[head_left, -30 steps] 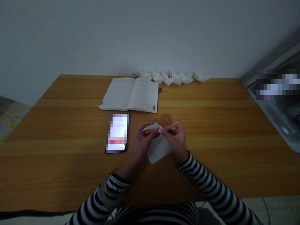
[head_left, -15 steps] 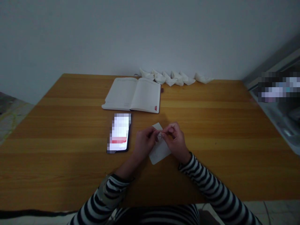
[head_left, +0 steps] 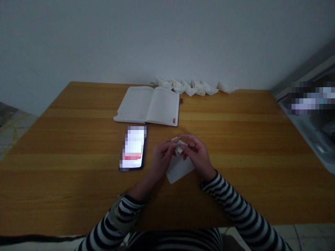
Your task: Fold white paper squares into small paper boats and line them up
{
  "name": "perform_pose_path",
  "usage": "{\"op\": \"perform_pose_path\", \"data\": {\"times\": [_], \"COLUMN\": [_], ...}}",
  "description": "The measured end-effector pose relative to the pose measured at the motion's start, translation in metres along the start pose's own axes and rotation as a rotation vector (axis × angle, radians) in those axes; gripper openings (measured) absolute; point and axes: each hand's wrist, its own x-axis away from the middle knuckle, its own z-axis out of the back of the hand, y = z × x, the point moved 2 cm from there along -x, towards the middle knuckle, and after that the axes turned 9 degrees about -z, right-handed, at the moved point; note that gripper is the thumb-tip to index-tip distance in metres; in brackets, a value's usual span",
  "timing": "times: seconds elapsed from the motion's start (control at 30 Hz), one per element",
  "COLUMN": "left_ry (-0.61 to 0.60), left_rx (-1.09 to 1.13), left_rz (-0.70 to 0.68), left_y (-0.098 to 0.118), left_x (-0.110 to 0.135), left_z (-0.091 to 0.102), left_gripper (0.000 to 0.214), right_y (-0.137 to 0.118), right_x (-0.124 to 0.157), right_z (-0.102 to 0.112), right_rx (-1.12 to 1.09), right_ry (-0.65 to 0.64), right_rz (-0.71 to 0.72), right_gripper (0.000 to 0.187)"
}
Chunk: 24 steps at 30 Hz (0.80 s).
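1. The left hand [head_left: 162, 157] and right hand [head_left: 198, 154] meet near the middle of the frame, fingertips closed in a light pinch on a small folded paper [head_left: 180, 146], apparently to keep its creases in place.
2. A pale paper sheet [head_left: 180, 170] lies under the hands on the wooden table [head_left: 78, 181]; whether it joins the fold is hidden.
3. A phone [head_left: 133, 148] sits just left of the hands, an open notebook [head_left: 148, 105] beyond them, both seemingly kept out of the way.
4. Folded paper pieces [head_left: 196, 86] stand in a row at the table's far edge, upper middle of the frame, well apart from the hands.
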Motion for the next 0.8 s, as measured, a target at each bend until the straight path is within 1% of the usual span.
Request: {"op": "perform_pose_path", "data": {"times": [0.1, 0.17, 0.23, 0.27, 0.3, 0.37, 0.47, 0.6, 0.63, 0.7, 0.8], "left_ry": [0.009, 0.057, 0.105, 0.112, 0.103, 0.054, -0.015, 0.044, 0.052, 0.025, -0.015], "left_rx": [0.096, 0.177, 0.245, 0.256, 0.248, 0.178, -0.018, -0.296, -0.342, -0.406, -0.416], "left_rz": [0.08, 0.114, 0.125, 0.119, 0.111, 0.097, 0.053, -0.151, -0.201, -0.264, -0.285], "left_y": [0.0, 0.001, 0.001, 0.001, 0.001, -0.001, -0.007, -0.007, -0.006, -0.003, 0.0], "left_x": [0.001, 0.002, 0.003, 0.003, 0.003, 0.003, 0.003, 0.001, 0.001, 0.002, 0.003], "left_z": [-0.003, -0.005, -0.006, -0.006, -0.006, -0.005, -0.003, 0.001, 0.001, 0.0, -0.001], "left_gripper": [0.028, 0.036, 0.043, 0.04, 0.033, 0.015, 0.011, 0.006, 0.005, 0.008, 0.011], "right_y": [0.0, 0.0, 0.0, 0.001, 0.002, 0.005, 0.005, -0.005, -0.007, -0.01, -0.01], "right_x": [0.002, 0.003, 0.004, 0.004, 0.004, 0.003, 0.004, 0.005, 0.005, 0.006, 0.006], "right_z": [0.001, 0.001, 0.001, 0.002, 0.003, 0.005, 0.009, 0.007, 0.006, 0.004, 0.003], "right_rx": [0.002, 0.002, 0.023, 0.047, 0.084, 0.196, 0.406, 0.638, 0.666, 0.678, 0.646], "right_ry": [0.054, 0.092, 0.1, 0.091, 0.083, 0.086, 0.143, 0.188, 0.192, 0.193, 0.191], "right_rz": [0.074, 0.127, 0.16, 0.164, 0.162, 0.155, 0.198, 0.37, 0.404, 0.445, 0.464], "right_gripper": [0.029, 0.024, 0.017, 0.014, 0.012, 0.014, 0.012, 0.01, 0.009, 0.01, 0.01]}}
